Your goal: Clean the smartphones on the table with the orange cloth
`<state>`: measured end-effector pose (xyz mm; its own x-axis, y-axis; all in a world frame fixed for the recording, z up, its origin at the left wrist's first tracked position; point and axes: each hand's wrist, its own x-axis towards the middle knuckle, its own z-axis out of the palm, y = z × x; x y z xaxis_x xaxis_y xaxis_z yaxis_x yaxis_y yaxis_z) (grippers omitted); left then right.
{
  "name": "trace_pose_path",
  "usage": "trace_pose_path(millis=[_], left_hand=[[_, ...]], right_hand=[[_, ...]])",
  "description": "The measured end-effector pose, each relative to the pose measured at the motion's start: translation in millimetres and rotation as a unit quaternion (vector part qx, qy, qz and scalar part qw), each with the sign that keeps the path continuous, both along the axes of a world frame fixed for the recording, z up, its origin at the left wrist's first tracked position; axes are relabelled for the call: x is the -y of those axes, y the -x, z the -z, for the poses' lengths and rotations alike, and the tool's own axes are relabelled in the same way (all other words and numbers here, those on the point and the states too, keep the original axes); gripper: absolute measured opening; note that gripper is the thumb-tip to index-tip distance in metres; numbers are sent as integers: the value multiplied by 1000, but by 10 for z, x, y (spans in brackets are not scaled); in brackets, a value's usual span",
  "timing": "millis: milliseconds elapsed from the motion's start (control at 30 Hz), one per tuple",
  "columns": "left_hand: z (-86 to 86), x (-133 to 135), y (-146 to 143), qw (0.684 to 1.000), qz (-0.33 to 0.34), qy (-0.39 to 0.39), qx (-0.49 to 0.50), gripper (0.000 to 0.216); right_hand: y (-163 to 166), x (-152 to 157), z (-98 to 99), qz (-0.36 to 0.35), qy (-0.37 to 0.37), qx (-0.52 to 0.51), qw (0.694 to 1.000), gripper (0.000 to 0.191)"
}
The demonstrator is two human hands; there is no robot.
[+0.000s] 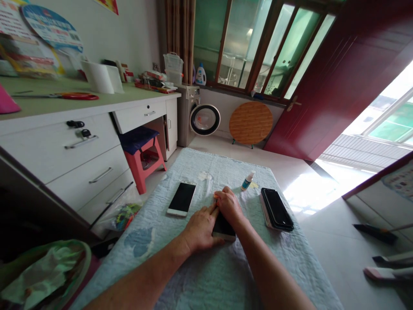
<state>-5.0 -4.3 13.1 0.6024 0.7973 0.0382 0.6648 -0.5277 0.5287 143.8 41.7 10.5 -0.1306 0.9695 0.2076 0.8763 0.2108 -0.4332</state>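
Both hands rest on a black rectangular smartphone (223, 230) lying mid-table on a pale blue quilted cloth (206, 275). The left hand (200, 230) lies flat, fingers outstretched. The right hand (229, 206) curls its fingers over the far end; whether it grips cannot be told. A white-edged phone (182, 197) lies left, a stack of dark phones (276, 209) right, and 1 small spray bottle (247, 181) beyond. Writing on the wall posters (48, 30) is too blurred to read.

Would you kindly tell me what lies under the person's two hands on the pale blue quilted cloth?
A dark flat phone lies under the left hand and right hand. Only its near end shows; the hands cover the rest of it.
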Motion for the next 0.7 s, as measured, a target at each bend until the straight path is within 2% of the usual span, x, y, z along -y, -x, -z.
trace_pose_path(millis=[400,533,700], left_hand=[[-50,22,-9,998,-3,5,-58,93],[-63,15,-3,999,3,9,-52,93],[-68,12,5,999,4,13,-35,93]], right_hand=[[-609,152,-40,50,10,0,999,25],[-561,122,-42,49,8,18,999,24],[-307,-7,-35,21,6,31,999,27]])
